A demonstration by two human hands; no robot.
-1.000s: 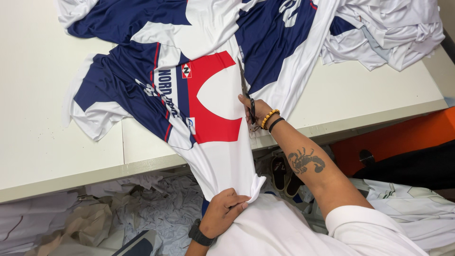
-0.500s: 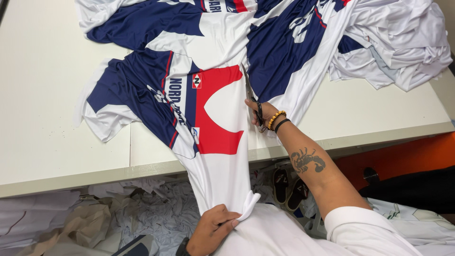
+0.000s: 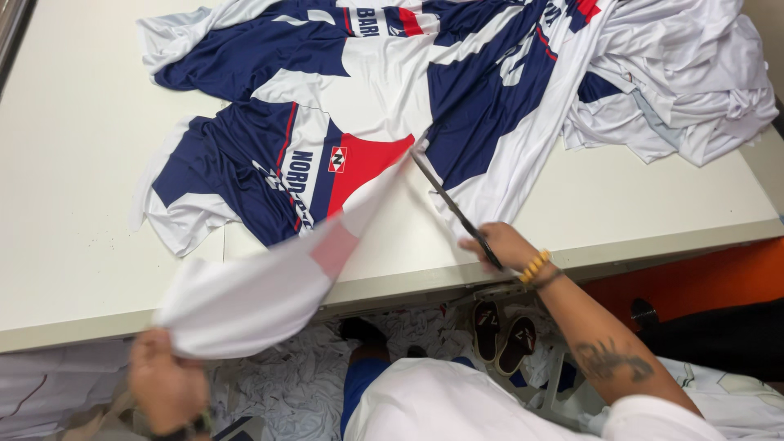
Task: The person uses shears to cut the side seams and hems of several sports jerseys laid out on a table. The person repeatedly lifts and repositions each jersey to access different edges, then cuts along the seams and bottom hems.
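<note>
My right hand (image 3: 504, 246) grips long dark scissors (image 3: 452, 207) at the table's front edge, blades pointing up-left toward the printed fabric. The fabric (image 3: 343, 155) is white, navy and red, spread over the white table (image 3: 73, 196). My left hand (image 3: 166, 385), low at the left and below the table edge, holds the end of a white cut piece of the fabric (image 3: 253, 294). That piece stretches from the red patch down to the hand and is blurred with motion.
More printed fabric (image 3: 490, 73) and a heap of white cloth (image 3: 694, 90) cover the back and right of the table. White scraps (image 3: 278, 392) and black sandals (image 3: 502, 335) lie on the floor below. An orange surface (image 3: 694, 278) shows at the right.
My left hand has swung the white piece from below the table's middle out to the left. The scissors have come away from the cloth, toward the table edge.
</note>
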